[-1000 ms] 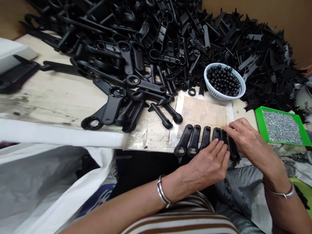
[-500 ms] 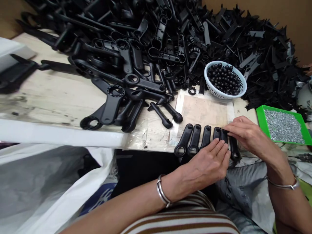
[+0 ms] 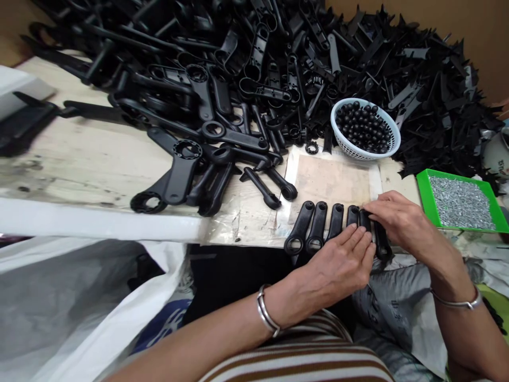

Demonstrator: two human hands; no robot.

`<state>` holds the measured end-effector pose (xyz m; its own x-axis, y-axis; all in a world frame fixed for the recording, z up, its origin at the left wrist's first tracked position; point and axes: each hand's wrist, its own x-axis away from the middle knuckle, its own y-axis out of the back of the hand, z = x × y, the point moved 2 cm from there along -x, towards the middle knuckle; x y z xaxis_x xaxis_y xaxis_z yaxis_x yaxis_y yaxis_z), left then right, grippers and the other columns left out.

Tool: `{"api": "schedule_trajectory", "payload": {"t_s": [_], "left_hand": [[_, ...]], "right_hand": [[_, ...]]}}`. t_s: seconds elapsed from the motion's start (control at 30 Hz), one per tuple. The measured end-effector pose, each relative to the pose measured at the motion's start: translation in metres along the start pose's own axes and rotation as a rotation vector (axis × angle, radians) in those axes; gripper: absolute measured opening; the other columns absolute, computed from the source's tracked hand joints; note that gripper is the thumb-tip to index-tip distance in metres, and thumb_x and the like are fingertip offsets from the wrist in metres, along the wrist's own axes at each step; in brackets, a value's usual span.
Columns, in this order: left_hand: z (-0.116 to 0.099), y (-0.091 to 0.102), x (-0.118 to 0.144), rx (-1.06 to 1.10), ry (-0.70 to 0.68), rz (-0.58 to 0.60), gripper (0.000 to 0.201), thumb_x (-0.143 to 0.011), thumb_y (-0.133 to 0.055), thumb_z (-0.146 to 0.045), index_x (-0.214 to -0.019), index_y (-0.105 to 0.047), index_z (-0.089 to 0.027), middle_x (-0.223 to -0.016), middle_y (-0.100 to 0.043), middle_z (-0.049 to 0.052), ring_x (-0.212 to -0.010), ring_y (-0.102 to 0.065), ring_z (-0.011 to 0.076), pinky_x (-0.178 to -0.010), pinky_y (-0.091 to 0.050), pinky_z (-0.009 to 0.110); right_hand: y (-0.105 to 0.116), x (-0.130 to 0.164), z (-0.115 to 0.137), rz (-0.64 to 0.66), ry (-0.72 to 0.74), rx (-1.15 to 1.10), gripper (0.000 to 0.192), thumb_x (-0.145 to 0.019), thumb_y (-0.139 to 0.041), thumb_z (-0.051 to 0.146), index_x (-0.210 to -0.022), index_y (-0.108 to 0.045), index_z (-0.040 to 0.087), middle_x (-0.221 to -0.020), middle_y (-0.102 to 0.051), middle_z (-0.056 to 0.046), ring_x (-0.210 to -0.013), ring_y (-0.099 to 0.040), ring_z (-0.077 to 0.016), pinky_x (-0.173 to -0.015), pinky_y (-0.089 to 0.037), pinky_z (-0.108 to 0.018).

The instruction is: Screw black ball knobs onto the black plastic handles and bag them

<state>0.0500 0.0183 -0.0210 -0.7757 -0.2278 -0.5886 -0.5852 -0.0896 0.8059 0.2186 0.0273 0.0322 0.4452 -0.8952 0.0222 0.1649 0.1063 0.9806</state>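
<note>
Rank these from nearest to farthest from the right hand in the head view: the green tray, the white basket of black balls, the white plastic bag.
1. Green tray: just right of the right hand, on the table.
2. White basket: behind the hand, farther up the table, by the heap of black parts.
3. White plastic bag: far left, below the table edge.

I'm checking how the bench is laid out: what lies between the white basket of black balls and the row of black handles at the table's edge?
Head view: only a bare taped brown sheet, between basket and handles.
</note>
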Motion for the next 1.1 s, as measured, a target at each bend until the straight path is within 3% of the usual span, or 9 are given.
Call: {"api": "schedule_trajectory", "payload": {"t_s": [0.27, 0.53, 0.63, 0.73, 0.9, 1.1], "left_hand": [[0.001, 0.001, -0.001, 0.019, 0.011, 0.02, 0.024, -0.093, -0.045, -0.005, -0.105, -0.066, -0.005, -0.109, -0.073, 0.015, -0.108, -0.069, 0.0229, -0.103, -0.05, 0.037], [0.0, -0.003, 0.0, 0.025, 0.004, 0.045, 0.023, -0.093, -0.049, -0.008, -0.11, -0.063, -0.003, -0.115, -0.07, 0.019, -0.11, -0.068, 0.0242, -0.104, -0.048, 0.039], [0.0, -0.003, -0.001, 0.037, 0.014, 0.043, 0.021, -0.092, -0.05, -0.008, -0.107, -0.064, -0.004, -0.111, -0.072, 0.017, -0.108, -0.069, 0.0232, -0.103, -0.049, 0.037], [0.0, -0.004, -0.002, 0.047, 0.021, 0.037, 0.02, -0.091, -0.051, -0.007, -0.107, -0.063, -0.004, -0.111, -0.072, 0.017, -0.107, -0.069, 0.0226, -0.102, -0.05, 0.036], [-0.001, -0.005, 0.0, 0.054, 0.025, 0.036, 0.02, -0.092, -0.051, -0.007, -0.109, -0.061, -0.003, -0.114, -0.07, 0.018, -0.109, -0.068, 0.0214, -0.105, -0.047, 0.036], [0.0, -0.005, 0.0, 0.052, 0.035, 0.02, 0.021, -0.091, -0.05, -0.007, -0.108, -0.063, -0.004, -0.114, -0.071, 0.017, -0.108, -0.068, 0.0216, -0.104, -0.048, 0.036]], "right_hand": [[-0.015, 0.01, -0.01, -0.276, -0.009, 0.007, 0.017, -0.095, -0.052, 0.017, -0.107, -0.064, 0.018, -0.087, -0.066, -0.006, -0.087, -0.061, -0.0191, -0.074, -0.053, -0.032], [-0.007, 0.004, 0.0, -0.015, -0.057, 0.131, 0.019, -0.095, -0.044, 0.011, -0.093, -0.061, 0.019, -0.081, -0.062, -0.007, -0.093, -0.057, -0.022, -0.068, -0.048, -0.029], [-0.008, 0.004, 0.0, -0.014, -0.069, 0.15, 0.019, -0.095, -0.044, 0.01, -0.096, -0.062, 0.019, -0.082, -0.062, -0.007, -0.095, -0.057, -0.023, -0.07, -0.049, -0.03], [-0.011, 0.006, -0.002, -0.055, -0.056, 0.076, 0.021, -0.095, -0.048, 0.014, -0.108, -0.063, 0.02, -0.094, -0.066, -0.009, -0.097, -0.059, -0.0223, -0.077, -0.052, -0.033], [-0.011, 0.011, -0.006, -0.159, -0.116, -0.021, 0.046, -0.094, -0.055, 0.025, -0.14, -0.047, 0.018, -0.113, -0.066, -0.013, -0.108, -0.061, -0.0241, -0.094, -0.053, -0.043], [-0.007, 0.007, -0.006, -0.228, -0.017, 0.0, 0.016, -0.095, -0.053, 0.021, -0.103, -0.067, 0.018, -0.096, -0.07, -0.01, -0.095, -0.061, -0.0232, -0.086, -0.053, -0.041]]}}
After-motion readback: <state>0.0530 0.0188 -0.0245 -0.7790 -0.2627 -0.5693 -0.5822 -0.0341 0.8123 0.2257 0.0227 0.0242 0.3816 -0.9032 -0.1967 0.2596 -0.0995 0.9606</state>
